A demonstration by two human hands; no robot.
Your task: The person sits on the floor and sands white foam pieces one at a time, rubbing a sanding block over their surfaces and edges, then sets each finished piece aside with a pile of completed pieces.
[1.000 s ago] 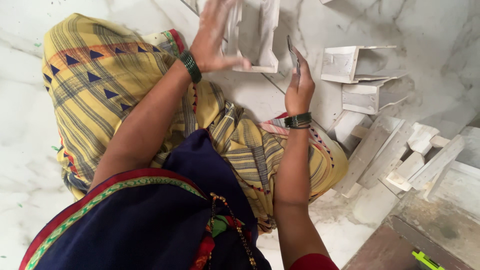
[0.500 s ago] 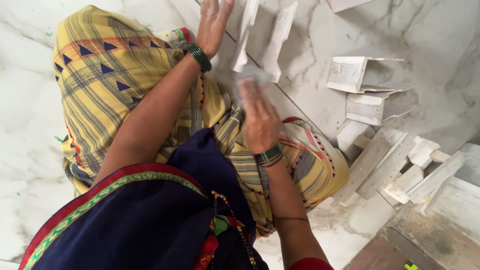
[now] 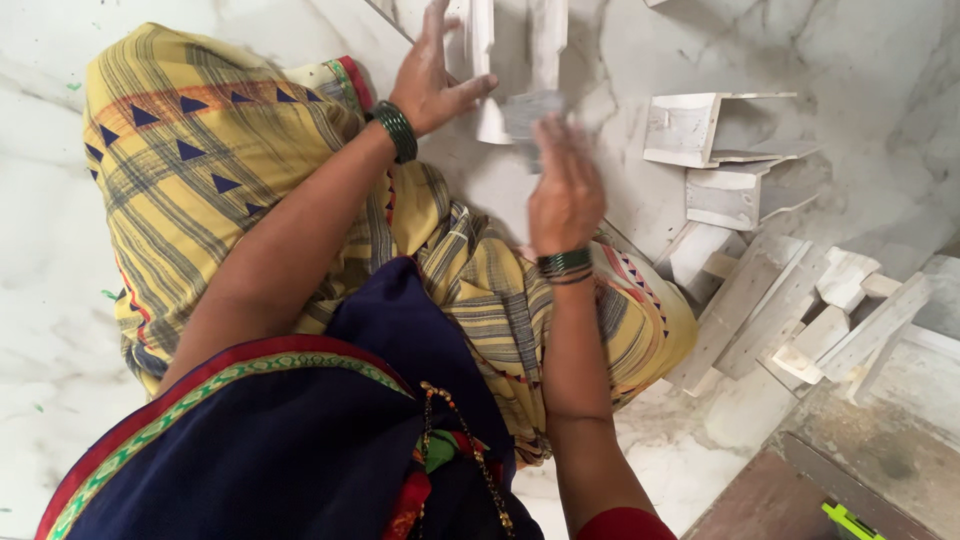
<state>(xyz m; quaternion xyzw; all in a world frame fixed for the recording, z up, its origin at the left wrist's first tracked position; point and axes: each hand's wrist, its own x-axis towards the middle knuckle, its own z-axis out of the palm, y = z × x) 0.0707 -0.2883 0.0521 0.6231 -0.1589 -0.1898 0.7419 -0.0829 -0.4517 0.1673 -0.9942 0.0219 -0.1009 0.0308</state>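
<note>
A white-painted wooden frame (image 3: 510, 40) with two upright slats lies on the marble floor (image 3: 880, 60) just past the person's knees. The left hand (image 3: 432, 75) rests open against its left slat, thumb reaching toward the lower edge; the right hand (image 3: 565, 190) presses a small grey sheet (image 3: 532, 112) — blurred — flat against the frame's base. To the right lie two open white box-shaped pieces (image 3: 720, 150), and beyond them a loose heap of white slats and blocks (image 3: 800, 315) — too jumbled to count. A yellow patterned cloth (image 3: 200, 170) covers the lap.
</note>
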